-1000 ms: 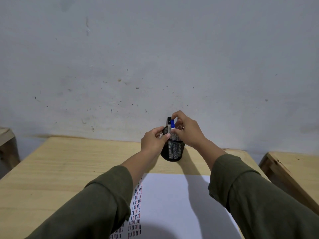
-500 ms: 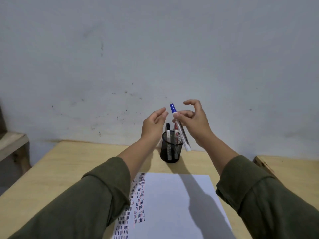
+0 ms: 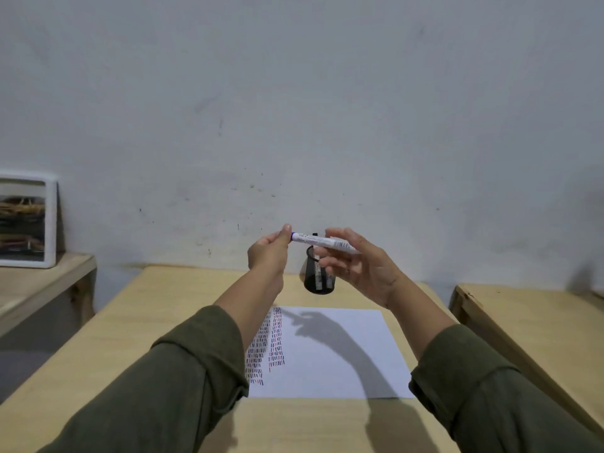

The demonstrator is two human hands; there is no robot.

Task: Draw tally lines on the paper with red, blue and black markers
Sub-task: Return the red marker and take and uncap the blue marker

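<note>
The blue marker (image 3: pixel 322 241) is up in the air, lying almost level between both hands, above the far end of the counter (image 3: pixel 137 328). The left hand (image 3: pixel 269 253) has its fingertips pinched on the blue cap end; the right hand (image 3: pixel 362 266) grips the white barrel at the other end, palm turned toward the camera, fingers curled under it. So both hands are clamped on that one marker, a short gap between them.

Right behind and below it sits the black mesh pen holder (image 3: pixel 318 276), upright near the back edge of the counter, with a dark marker top poking out above the rim; what else is inside is hard to read.

Closer in, the white paper (image 3: pixel 333 354) lies flat on the wood, columns of short red, blue and black tally strokes (image 3: pixel 268 348) running down its left side. The arms' shadow falls across the sheet. Both forearms wear olive-green sleeves (image 3: pixel 183 380).

Off left, a white frame (image 3: pixel 49 223) leans against the wall on a side shelf.
</note>
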